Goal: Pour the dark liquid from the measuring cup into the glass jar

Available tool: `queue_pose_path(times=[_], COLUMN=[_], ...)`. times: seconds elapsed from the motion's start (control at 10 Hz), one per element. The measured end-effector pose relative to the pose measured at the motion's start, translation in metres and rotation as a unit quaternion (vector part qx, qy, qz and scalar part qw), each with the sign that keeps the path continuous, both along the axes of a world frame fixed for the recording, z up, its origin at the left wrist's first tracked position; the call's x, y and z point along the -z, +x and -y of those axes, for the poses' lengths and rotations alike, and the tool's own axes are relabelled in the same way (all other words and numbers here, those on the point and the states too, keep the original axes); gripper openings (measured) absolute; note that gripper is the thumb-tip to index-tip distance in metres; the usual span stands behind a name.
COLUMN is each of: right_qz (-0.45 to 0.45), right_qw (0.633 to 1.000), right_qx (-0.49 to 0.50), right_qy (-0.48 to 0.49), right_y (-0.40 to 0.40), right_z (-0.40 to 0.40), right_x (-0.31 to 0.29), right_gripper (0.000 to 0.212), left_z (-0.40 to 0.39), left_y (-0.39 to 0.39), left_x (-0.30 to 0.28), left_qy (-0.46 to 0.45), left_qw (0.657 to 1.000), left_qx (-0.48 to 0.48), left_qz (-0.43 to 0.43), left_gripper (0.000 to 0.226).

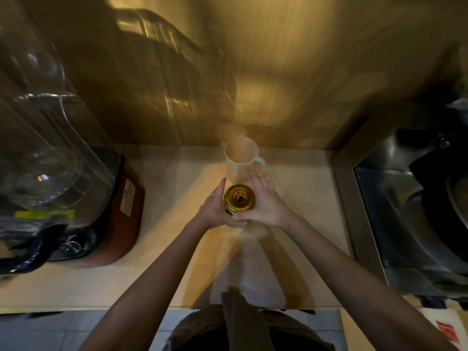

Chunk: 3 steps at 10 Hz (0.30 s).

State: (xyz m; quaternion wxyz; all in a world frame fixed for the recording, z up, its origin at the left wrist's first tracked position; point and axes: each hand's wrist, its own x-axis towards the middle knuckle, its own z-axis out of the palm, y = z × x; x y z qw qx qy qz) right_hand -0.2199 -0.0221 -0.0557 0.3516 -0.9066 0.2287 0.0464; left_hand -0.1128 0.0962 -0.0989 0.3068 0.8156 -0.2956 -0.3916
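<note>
1. Glass jar [237, 207] sits on the counter [162, 178] near the middle, gold lid [239, 197] on; left hand [215, 206] cups its left side, fingers wrapped loosely around the body.
2. Right hand [263, 202] cups the right side, fingers extended forward, thumb pressed at the lid's near edge (possibly gripping to unscrew; cannot confirm).
3. Measuring cup [240, 160] stands upright just behind the jar, handle to the right, untouched by either hand.
4. Progress: pour not yet begun. Lid must come off, then cup lifted and tipped.
5. Poor visibility: jar body hidden beneath lid and hands. Cup looks pale; dark liquid not discernible in it. Blender [63, 160] at left is cropped, sink [417, 211] at right dim.
</note>
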Motion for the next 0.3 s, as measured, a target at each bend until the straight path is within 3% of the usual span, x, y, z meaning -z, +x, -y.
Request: queue_pose_path(times=[0.1,0.2,0.3], right_qz=[0.091,0.217,0.318], right_qw=[0.985,0.933,0.896], right_qx=[0.089,0.184,0.189], right_qy=[0.114,0.221,0.246], right_y=[-0.003,0.001,-0.002], right_z=[0.007,0.023,0.039], right_x=[-0.027,-0.072,-0.123], right_gripper=[0.090,0.050,0.017], left_z=[0.005,0.016,0.031], left_y=[0.015,0.042,0.064], left_x=[-0.038,-0.093,-0.150], left_qy=[0.071,0.085,-0.017], left_qw=[0.995,0.990,0.997], left_qx=[0.049,0.102,0.070], left_qz=[-0.046,-0.041,0.031], left_gripper=[0.109,0.068,0.040])
